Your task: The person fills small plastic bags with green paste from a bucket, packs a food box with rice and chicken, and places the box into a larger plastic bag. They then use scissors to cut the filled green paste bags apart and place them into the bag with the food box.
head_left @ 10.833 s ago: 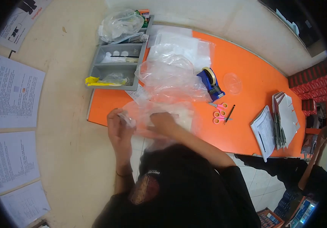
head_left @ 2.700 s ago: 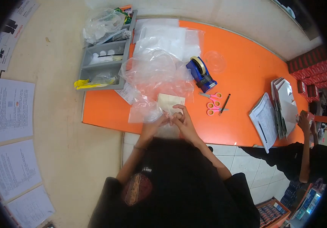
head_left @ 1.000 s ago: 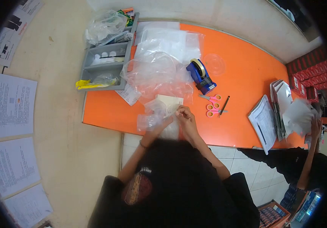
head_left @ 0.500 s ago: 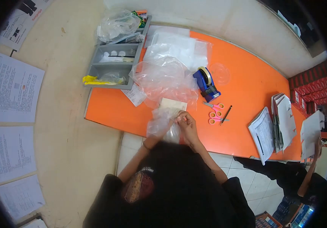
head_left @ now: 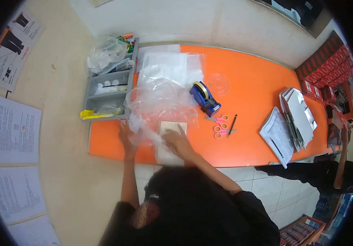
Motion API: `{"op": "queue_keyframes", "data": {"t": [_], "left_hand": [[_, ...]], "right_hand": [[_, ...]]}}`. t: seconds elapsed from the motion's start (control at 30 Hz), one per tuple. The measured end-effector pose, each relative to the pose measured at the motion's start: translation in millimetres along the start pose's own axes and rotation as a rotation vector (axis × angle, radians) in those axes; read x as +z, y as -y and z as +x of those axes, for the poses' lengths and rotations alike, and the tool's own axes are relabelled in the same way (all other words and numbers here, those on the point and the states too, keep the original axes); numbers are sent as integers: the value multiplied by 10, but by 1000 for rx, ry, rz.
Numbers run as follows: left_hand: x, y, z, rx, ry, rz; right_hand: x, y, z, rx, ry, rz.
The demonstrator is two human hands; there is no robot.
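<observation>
My left hand (head_left: 127, 137) is at the left end of the orange table (head_left: 242, 149), beside clear plastic bags (head_left: 160, 94); what its fingers hold, if anything, is hard to make out. My right hand (head_left: 177, 141) lies over a small cream-coloured card or packet (head_left: 174, 125) near the front edge, with its index finger stretched out. Crumpled clear plastic (head_left: 137, 125) spreads between my two hands. To the right of the bags stands a blue tape dispenser (head_left: 204, 98).
A grey divided tray (head_left: 107, 98) holds bags and small items. Pink scissors (head_left: 221, 129) and a black pen (head_left: 232, 125) lie right of centre. Further right are a clipboard (head_left: 278, 133) and stacked folders (head_left: 297, 119). Another person's arm (head_left: 341, 160) shows at the far right.
My hands have moved apart: the left one went left toward the tray, while the right one came down over the card. The camera view has shifted, and the other person's white sheet is no longer raised.
</observation>
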State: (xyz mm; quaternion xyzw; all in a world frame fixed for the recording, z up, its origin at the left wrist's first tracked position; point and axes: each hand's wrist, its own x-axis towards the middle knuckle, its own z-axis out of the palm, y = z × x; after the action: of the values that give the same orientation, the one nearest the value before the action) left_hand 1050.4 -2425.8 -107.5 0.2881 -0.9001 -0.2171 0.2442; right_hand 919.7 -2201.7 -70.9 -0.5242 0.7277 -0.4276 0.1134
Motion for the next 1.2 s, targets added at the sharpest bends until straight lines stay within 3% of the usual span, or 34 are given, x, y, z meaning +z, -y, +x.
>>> {"op": "queue_keyframes", "data": {"t": [0.07,0.13,0.17,0.23,0.37,0.43,0.5,0.57,0.63,0.67,0.7,0.73,0.77,0.8,0.83,0.9,0.97,1.0,1.03,1.1,1.2], "left_hand": [[102,8,-43,95,-64,78],[68,-52,-318,112,192,324],[62,-59,-468,91,192,324],[50,-47,-736,163,282,338],[-138,-207,-970,149,286,326],[-188,-253,-1162,195,379,145],[-88,-220,-1333,266,342,115],[-105,-359,-1405,301,488,225],[-149,-560,-1334,268,470,154],[-194,-676,-1260,298,403,52],[-209,-736,-1204,326,336,-47],[-110,-682,-1216,320,338,-47],[33,-593,-1229,312,358,-20],[121,-530,-1235,303,379,8],[139,-578,-1195,295,383,12],[192,-767,-1054,277,469,156],[253,-817,-977,280,521,154],[285,-824,-947,284,566,150],[317,-801,-933,286,575,146],[342,-710,-895,349,370,105],[297,-698,-823,354,522,120]], "right_hand": [[-120,9,-105,67,-101,131],[-266,33,-290,170,-315,313],[-372,43,-421,213,-421,357],[-835,224,-493,569,-624,815],[-1835,61,-468,438,-1031,424],[-2460,-245,-614,509,-790,232],[-2797,-397,-529,488,-605,164],[-3057,-1117,-559,492,-476,74],[-3136,-1894,-611,464,-187,-33],[-3081,-2171,-702,467,-181,-37],[-3004,-2420,-784,416,-399,-354],[-2931,-2328,-736,350,-613,-670],[-2805,-2209,-742,347,-768,-713],[-2515,-1658,-583,342,-922,-752],[-2207,-1304,-461,92,-934,-703],[-1272,-1173,-828,390,-699,-364],[-365,-586,-764,-54,7,-213],[-189,-330,-656,-152,195,-69],[83,-290,-631,-190,210,-140],[304,-424,-678,-219,218,-209],[106,-680,-665,-12,168,-526]]}}
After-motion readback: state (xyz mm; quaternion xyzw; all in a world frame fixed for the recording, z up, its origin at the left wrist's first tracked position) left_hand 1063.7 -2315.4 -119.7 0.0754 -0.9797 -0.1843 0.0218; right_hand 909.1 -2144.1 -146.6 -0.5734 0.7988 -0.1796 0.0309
